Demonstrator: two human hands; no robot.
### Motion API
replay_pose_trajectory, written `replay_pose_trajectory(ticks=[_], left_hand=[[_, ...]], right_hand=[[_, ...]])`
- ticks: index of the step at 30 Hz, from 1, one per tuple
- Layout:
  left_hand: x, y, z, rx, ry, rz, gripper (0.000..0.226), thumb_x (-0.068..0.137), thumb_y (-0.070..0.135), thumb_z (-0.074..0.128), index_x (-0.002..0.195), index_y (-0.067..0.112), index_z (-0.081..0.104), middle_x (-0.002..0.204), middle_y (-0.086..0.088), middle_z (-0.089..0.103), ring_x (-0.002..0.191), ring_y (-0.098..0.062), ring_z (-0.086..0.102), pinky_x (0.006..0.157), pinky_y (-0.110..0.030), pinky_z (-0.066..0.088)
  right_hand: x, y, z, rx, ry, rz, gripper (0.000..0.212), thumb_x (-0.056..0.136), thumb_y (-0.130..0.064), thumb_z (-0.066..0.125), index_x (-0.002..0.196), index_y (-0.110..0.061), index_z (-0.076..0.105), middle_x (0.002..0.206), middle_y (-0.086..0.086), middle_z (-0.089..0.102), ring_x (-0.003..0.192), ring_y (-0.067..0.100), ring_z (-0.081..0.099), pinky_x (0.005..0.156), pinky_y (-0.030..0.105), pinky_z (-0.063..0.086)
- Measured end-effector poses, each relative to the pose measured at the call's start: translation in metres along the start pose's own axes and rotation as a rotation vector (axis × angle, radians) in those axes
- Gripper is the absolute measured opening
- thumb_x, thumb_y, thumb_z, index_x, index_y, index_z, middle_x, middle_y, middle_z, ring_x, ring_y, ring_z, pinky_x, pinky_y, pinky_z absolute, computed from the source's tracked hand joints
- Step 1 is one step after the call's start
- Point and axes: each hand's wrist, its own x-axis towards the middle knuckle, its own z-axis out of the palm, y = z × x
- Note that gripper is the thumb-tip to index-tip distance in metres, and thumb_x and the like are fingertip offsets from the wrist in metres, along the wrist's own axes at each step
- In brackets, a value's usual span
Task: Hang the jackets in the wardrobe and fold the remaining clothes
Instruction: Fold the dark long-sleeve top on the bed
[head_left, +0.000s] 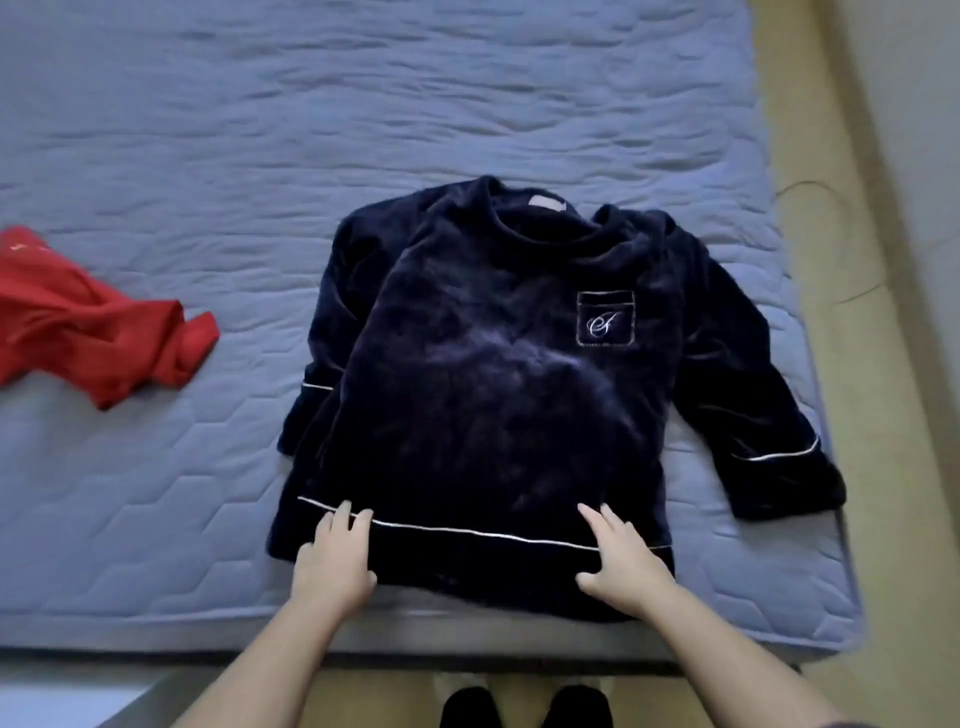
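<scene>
Both bare forearms reach forward. Left grip (335, 558) flat, palm down, fingers straight. Right grip (623, 558) likewise, thumb splayed out.

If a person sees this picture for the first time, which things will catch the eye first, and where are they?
First comes the dark navy velvet top with white piping, spread flat, front up, near the front edge of the blue quilted mattress. The left hand and right hand rest flat on its hem. A crumpled red garment lies at the left edge of the view.
</scene>
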Motion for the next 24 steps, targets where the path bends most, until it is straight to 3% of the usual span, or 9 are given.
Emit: replay_pose_trajectory(ticks=[3, 5, 7, 10, 12, 16, 19, 21, 24], left_hand=[[0.012, -0.011, 0.036, 0.266, 0.079, 0.067, 0.094, 0.083, 0.030, 0.066, 0.153, 0.025, 0.005, 0.160, -0.009, 0.003, 0.146, -0.031, 0.008, 0.110, -0.050, 0.026], [0.022, -0.015, 0.048, 0.342, 0.225, 0.119, 0.088, 0.077, 0.014, 0.070, 0.151, 0.021, 0.023, 0.156, -0.017, 0.021, 0.144, -0.038, 0.017, 0.106, -0.062, 0.022], [0.037, -0.017, 0.051, 0.362, 0.369, 0.193, 0.076, 0.065, -0.002, 0.074, 0.136, 0.014, 0.053, 0.136, -0.024, 0.049, 0.129, -0.045, 0.042, 0.095, -0.069, 0.030], [0.053, -0.019, 0.048, 0.356, 0.539, 0.292, 0.056, 0.055, -0.010, 0.079, 0.107, 0.003, 0.068, 0.093, -0.026, 0.061, 0.080, -0.042, 0.061, 0.055, -0.050, 0.050], [0.055, -0.015, 0.039, 0.329, 0.533, 0.328, 0.042, 0.054, -0.013, 0.078, 0.093, 0.000, 0.067, 0.074, -0.021, 0.056, 0.062, -0.035, 0.056, 0.039, -0.033, 0.041], [0.027, -0.008, 0.029, 0.424, 0.365, 0.392, 0.026, 0.081, 0.004, 0.061, 0.106, 0.012, 0.057, 0.093, -0.008, 0.055, 0.086, -0.029, 0.056, 0.050, -0.034, 0.038], [-0.011, 0.010, 0.042, 0.415, 0.258, 0.514, 0.032, 0.079, 0.010, 0.063, 0.109, 0.016, 0.054, 0.101, -0.006, 0.054, 0.091, -0.025, 0.055, 0.052, -0.034, 0.043], [-0.028, 0.025, 0.062, 0.421, 0.064, 0.481, 0.047, 0.085, 0.015, 0.056, 0.129, 0.016, 0.042, 0.121, -0.006, 0.047, 0.110, -0.026, 0.049, 0.072, -0.037, 0.047], [-0.040, 0.036, 0.072, 0.373, -0.200, 0.310, 0.067, 0.090, 0.038, 0.049, 0.148, 0.018, 0.022, 0.145, -0.005, 0.032, 0.131, -0.026, 0.034, 0.101, -0.040, 0.038]], right_hand=[[0.009, 0.012, 0.047, -0.375, -0.013, 0.002, 0.108, 0.079, -0.036, 0.067, 0.149, -0.038, -0.014, 0.157, 0.007, -0.025, 0.146, 0.036, -0.010, 0.107, 0.062, 0.024], [0.018, 0.013, 0.066, -0.491, 0.084, -0.005, 0.106, 0.082, -0.026, 0.066, 0.150, -0.034, -0.016, 0.156, 0.015, -0.023, 0.145, 0.041, -0.007, 0.104, 0.064, 0.026], [0.027, 0.013, 0.072, -0.596, 0.202, -0.007, 0.095, 0.084, -0.010, 0.061, 0.152, -0.032, -0.002, 0.158, 0.020, -0.004, 0.142, 0.042, 0.013, 0.096, 0.057, 0.039], [0.038, 0.015, 0.067, -0.688, 0.402, -0.095, 0.076, 0.065, -0.003, 0.078, 0.132, -0.026, 0.053, 0.123, 0.020, 0.054, 0.097, 0.037, 0.057, 0.062, 0.041, 0.051], [0.037, 0.021, 0.058, -0.708, 0.434, -0.137, 0.051, 0.073, -0.007, 0.071, 0.121, -0.021, 0.059, 0.105, 0.011, 0.058, 0.086, 0.033, 0.057, 0.058, 0.037, 0.045], [0.014, 0.039, 0.028, -0.791, 0.302, -0.086, 0.030, 0.092, -0.013, 0.047, 0.120, -0.022, 0.046, 0.110, 0.003, 0.049, 0.098, 0.028, 0.051, 0.065, 0.036, 0.035], [-0.011, 0.061, 0.008, -0.799, 0.180, 0.004, 0.027, 0.095, -0.014, 0.046, 0.120, -0.023, 0.047, 0.115, 0.002, 0.048, 0.106, 0.027, 0.048, 0.076, 0.037, 0.045], [-0.024, 0.070, 0.005, -0.806, 0.036, 0.079, 0.034, 0.096, -0.015, 0.044, 0.129, -0.023, 0.044, 0.125, 0.004, 0.045, 0.116, 0.029, 0.044, 0.088, 0.045, 0.046], [-0.037, 0.070, 0.012, -0.731, -0.228, 0.100, 0.066, 0.090, -0.014, 0.052, 0.148, -0.024, 0.020, 0.141, 0.008, 0.034, 0.128, 0.031, 0.036, 0.098, 0.051, 0.041]])
